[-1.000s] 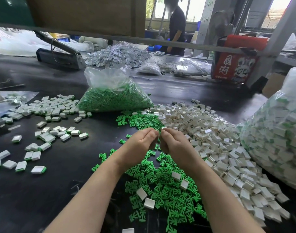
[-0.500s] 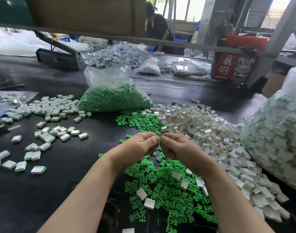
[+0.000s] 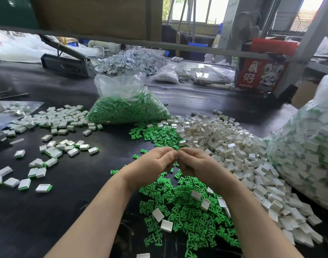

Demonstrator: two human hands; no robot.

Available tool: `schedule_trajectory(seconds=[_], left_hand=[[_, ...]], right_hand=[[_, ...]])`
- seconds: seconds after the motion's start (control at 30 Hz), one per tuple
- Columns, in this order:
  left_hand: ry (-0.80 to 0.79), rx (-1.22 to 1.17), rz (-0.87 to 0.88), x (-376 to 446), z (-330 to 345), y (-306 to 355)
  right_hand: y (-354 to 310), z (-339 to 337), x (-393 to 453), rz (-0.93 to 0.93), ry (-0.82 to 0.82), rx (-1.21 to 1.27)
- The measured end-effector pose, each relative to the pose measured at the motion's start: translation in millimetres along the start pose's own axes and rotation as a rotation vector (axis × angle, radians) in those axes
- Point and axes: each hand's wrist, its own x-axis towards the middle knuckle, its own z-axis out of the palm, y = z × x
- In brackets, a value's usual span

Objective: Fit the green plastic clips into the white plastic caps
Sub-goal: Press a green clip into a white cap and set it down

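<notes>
Black surface: green clips lower centre, white caps right. I see left hand, right hand pinched fingertip-to-fingertip; contents hidden. Light, stiff; grip edges.

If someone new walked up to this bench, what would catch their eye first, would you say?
Probably the bright loose green clips heaped at the near centre, beneath the left hand and right hand, whose fingertips meet above them. Next, the white caps banked to the right, and the clear bag of green clips behind.
</notes>
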Motion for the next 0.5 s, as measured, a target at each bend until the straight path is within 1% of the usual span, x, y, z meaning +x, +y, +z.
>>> schedule_trajectory(seconds=[0.07, 0.13, 0.2, 0.23, 0.37, 0.43, 0.5], left_hand=[[0.050, -0.025, 0.021, 1, 3, 2], [0.092, 0.025, 0.045, 2, 6, 3], [0.124, 0.104, 0.058, 2, 8, 2], [0.134, 0.125, 0.059, 3, 9, 1], [0.153, 0.222, 0.064, 3, 10, 2], [0.151, 0.257, 0.068, 4, 11, 3], [0.152, 0.240, 0.069, 3, 11, 4]], right_hand=[[0, 4, 3, -0.027, 0.075, -0.080], [-1, 7, 4, -0.064, 0.150, -0.290], [-2, 12, 4, -0.064, 0.184, -0.515], [-2, 14, 4, -0.049, 0.194, -0.582], [-3, 20, 5, 0.019, 0.212, -0.754], [-2, 22, 6, 0.025, 0.218, -0.814], [-1, 23, 7, 0.011, 0.234, -0.839]])
